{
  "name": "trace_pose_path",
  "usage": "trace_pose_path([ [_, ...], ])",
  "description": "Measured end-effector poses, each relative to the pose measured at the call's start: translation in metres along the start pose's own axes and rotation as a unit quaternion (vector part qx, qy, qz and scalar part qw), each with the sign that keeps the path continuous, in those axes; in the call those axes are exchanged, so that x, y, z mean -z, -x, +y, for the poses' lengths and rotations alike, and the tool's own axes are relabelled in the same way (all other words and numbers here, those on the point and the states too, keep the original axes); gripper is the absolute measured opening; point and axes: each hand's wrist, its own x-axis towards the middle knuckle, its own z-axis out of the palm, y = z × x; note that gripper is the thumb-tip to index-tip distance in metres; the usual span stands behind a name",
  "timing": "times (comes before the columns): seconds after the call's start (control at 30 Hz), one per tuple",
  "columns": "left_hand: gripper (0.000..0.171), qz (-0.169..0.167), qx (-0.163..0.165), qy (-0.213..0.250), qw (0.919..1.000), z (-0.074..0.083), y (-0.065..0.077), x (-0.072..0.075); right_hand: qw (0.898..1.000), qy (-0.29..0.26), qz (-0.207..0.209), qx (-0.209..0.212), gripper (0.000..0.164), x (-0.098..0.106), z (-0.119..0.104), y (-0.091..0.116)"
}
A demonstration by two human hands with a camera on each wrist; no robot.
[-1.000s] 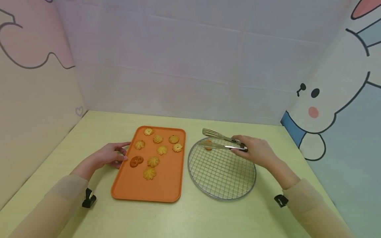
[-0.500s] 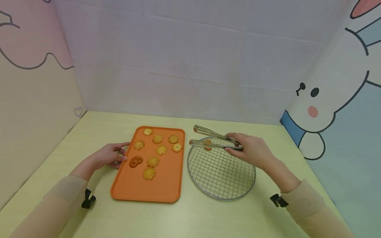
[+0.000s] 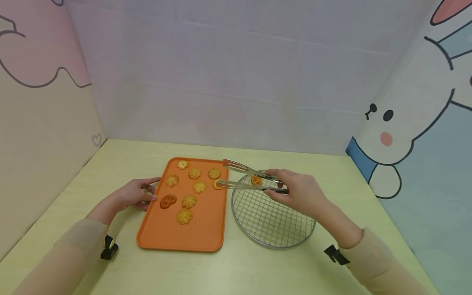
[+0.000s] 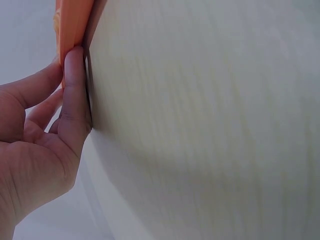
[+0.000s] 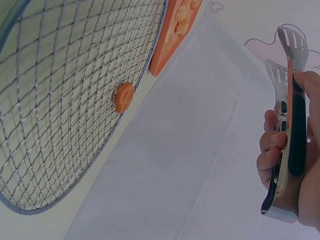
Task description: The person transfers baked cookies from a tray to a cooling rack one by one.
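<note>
My left hand (image 3: 138,193) pinches the left rim of an orange tray (image 3: 180,239), and the left wrist view shows thumb and fingers at its edge. Several cookies (image 3: 189,201) lie on this tray, among them a brown pretzel-shaped cookie (image 3: 168,201). My right hand (image 3: 300,191) grips metal tongs (image 5: 296,165) with dark handle pads. The tongs' slotted arms stand apart with nothing between them, tips over the tray's upper right edge. One arm overlaps a flower-shaped cookie (image 3: 216,184) in the head view. Under the tongs, another pretzel-shaped cookie (image 3: 256,180) sits on a round wire rack (image 3: 274,223).
The rack stands just right of the tray on a pale wooden table (image 3: 236,270). A plain light wall (image 3: 228,82) closes off the back. Side walls with cartoon drawings flank the table, a rabbit (image 3: 402,119) on the right.
My right hand has moved left with the tongs, from over the rack until their tips reach over the tray. The left hand and the tray have stayed in place.
</note>
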Motion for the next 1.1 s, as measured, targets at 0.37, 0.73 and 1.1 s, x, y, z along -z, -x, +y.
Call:
trace_pose_path([
  [0.37, 0.074, 0.0, -0.001, -0.001, 1.0, 0.0, 0.0, 0.0, 0.999, -0.026, 0.016, 0.025, 0.042, -0.016, -0.024, -0.005],
  [0.73, 0.074, 0.003, -0.001, -0.003, 1.0, -0.001, 0.0, -0.001, 0.998, -0.046, -0.015, 0.043, 0.042, -0.044, -0.043, -0.01],
  [1.1, 0.074, 0.0, 0.0, -0.005, 1.0, -0.001, -0.001, 0.001, 0.997, -0.054, -0.041, 0.02, 0.041, -0.071, -0.063, -0.01],
])
